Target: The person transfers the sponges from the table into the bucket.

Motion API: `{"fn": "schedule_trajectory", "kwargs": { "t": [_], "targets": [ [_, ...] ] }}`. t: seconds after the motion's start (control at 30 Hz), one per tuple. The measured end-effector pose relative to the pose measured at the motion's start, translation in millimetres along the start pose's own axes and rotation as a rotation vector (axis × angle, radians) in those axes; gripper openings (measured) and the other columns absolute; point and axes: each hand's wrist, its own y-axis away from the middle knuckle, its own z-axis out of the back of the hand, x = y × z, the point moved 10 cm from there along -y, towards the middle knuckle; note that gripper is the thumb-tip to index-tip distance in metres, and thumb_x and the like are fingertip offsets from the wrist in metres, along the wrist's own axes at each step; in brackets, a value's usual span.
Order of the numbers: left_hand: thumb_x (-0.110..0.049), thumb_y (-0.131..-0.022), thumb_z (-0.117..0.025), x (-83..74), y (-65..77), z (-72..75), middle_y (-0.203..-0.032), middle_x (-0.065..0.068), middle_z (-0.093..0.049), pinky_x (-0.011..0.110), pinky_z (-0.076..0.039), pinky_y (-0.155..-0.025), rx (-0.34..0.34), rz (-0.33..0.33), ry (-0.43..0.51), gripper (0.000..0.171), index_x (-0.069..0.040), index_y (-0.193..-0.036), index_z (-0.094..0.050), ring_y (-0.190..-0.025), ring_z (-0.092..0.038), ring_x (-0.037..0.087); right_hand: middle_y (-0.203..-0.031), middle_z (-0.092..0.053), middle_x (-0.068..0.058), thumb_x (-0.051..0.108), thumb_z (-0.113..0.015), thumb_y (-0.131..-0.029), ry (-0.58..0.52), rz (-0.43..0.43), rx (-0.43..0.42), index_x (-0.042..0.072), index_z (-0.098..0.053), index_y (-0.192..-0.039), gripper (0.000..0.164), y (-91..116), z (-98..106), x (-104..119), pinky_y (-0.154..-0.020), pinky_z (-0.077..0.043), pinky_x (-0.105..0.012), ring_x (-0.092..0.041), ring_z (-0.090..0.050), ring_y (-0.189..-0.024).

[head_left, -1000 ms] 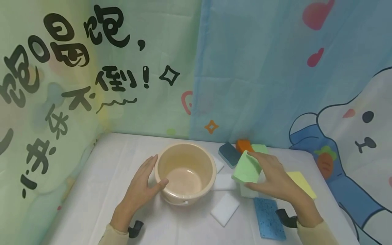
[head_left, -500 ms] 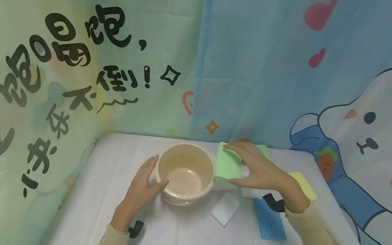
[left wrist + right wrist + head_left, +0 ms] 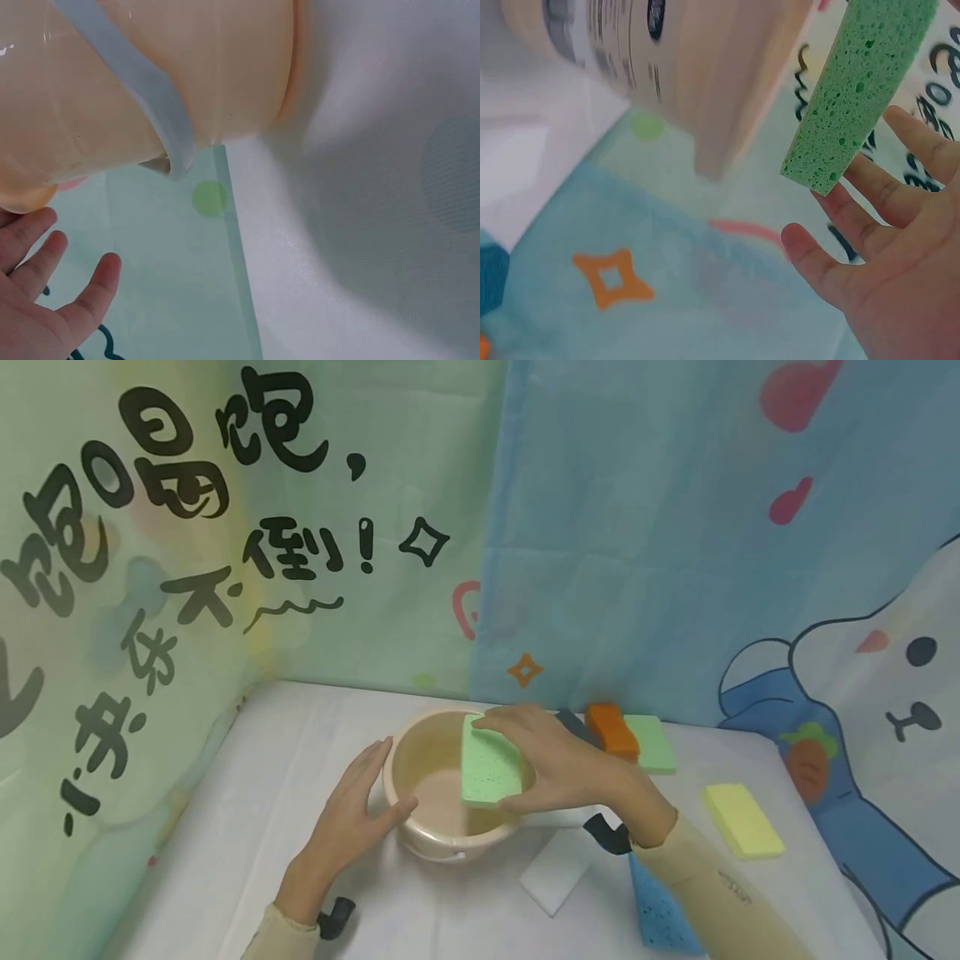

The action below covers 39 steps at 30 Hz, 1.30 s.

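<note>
A peach plastic bucket (image 3: 426,842) stands on the white-covered table, its pale handle (image 3: 161,97) hanging along the outer wall in the left wrist view. My left hand (image 3: 343,822) rests against the bucket's left rim, fingers spread and fairly straight, thumb at the front edge. Over the right half of the bucket's mouth, my right hand (image 3: 562,764) pinches a light green sponge (image 3: 489,768) between fingers and thumb. The right wrist view shows the sponge's porous side (image 3: 862,82) above the rim, with the fingertips along its edge.
Right of the bucket, a dark sponge (image 3: 576,727), an orange sponge (image 3: 612,732) and a green one (image 3: 651,743) lie by the back curtain. A yellow sponge (image 3: 742,821) is farther right. Nearer are a speckled blue sponge (image 3: 663,902), partly under the sleeve, and a white pad (image 3: 553,872).
My right hand has carried the green sponge leftward from the sponges on the right to over the bucket's mouth. The left hand has stayed at the rim.
</note>
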Motion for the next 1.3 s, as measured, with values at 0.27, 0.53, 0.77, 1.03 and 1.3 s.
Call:
{"fn": "schedule_trajectory", "kwargs": {
  "t": [0.27, 0.53, 0.77, 1.03, 1.3],
  "targets": [
    [-0.053, -0.091, -0.067, 0.9, 0.4, -0.3, -0.159, 0.009, -0.034, 0.058, -0.03, -0.114, 0.008, 0.01, 0.001, 0.086, -0.013, -0.158, -0.032, -0.146, -0.029, 0.031, -0.15, -0.044, -0.002, 0.039, -0.082, -0.073, -0.008, 0.011, 0.061, 0.014, -0.049, -0.144, 0.082, -27.1, -34.3, 0.6, -0.105, -0.037, -0.053, -0.027, -0.038, -0.135],
    [-0.052, -0.091, -0.067, 1.2, 0.7, 0.2, -0.159, 0.008, -0.034, 0.057, -0.029, -0.115, 0.006, -0.002, 0.01, 0.085, -0.015, -0.158, -0.031, -0.147, -0.029, 0.03, -0.141, -0.049, -0.003, 0.04, -0.082, -0.07, 0.033, 0.009, 0.088, 0.015, -0.053, -0.14, 0.08, -36.3, -54.2, -4.0, -0.11, -0.035, -0.053, -0.026, -0.036, -0.137],
    [-0.051, -0.091, -0.068, 2.2, 0.6, 0.0, -0.159, 0.007, -0.034, 0.057, -0.029, -0.115, 0.006, -0.003, 0.025, 0.084, -0.016, -0.158, -0.031, -0.147, -0.028, 0.028, -0.128, -0.057, 0.002, 0.043, -0.085, -0.068, 0.058, 0.082, 0.085, 0.013, -0.058, -0.13, 0.074, -41.6, -60.9, 0.5, -0.11, -0.036, -0.042, -0.02, -0.045, -0.127],
    [-0.051, -0.091, -0.067, -0.3, -0.4, -1.4, -0.16, 0.008, -0.033, 0.058, -0.029, -0.115, 0.007, -0.014, 0.022, 0.084, -0.016, -0.158, -0.031, -0.147, -0.027, 0.028, -0.144, -0.048, -0.008, 0.038, -0.088, -0.069, 0.06, 0.05, 0.11, 0.007, -0.05, -0.143, 0.089, -37.2, -56.5, -1.6, -0.113, -0.035, -0.047, -0.027, -0.041, -0.134],
    [-0.05, -0.09, -0.069, 0.0, 1.6, 0.1, -0.158, 0.011, -0.035, 0.058, -0.029, -0.114, -0.003, 0.0, 0.01, 0.085, -0.013, -0.158, -0.032, -0.146, -0.03, 0.033, -0.143, -0.053, -0.005, 0.034, -0.079, -0.083, -0.019, -0.034, -0.006, 0.01, -0.055, -0.14, 0.066, -16.8, -21.0, -10.5, -0.111, -0.037, -0.052, -0.027, -0.044, -0.133]
  ]
}}
